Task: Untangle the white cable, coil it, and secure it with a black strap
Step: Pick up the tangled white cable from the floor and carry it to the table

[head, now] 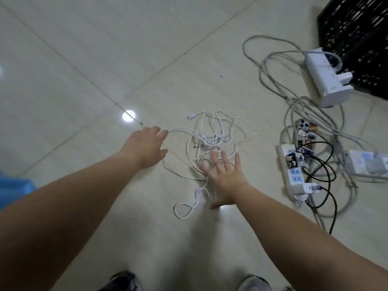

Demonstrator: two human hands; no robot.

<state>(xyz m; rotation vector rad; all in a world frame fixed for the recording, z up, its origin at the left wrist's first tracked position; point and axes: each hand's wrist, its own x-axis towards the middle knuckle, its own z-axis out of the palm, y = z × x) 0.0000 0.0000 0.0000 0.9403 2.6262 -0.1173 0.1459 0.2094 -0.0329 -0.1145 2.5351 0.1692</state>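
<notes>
Loops of white cable [211, 139] lie tangled on the floor [84, 59], right hand [223, 172] spread wide over them, left hand [144, 146] open beside, neither gripping.

Bare left forearm [69, 198] and bare right forearm [294, 215]; on the feet, a black-and-grey sneaker [123, 281] and a paler grey sneaker [255, 284].

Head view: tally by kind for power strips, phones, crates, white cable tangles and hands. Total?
white power strips: 3
phone: 1
black crate: 1
white cable tangle: 1
hands, left hand and right hand: 2
Total: 8
</notes>
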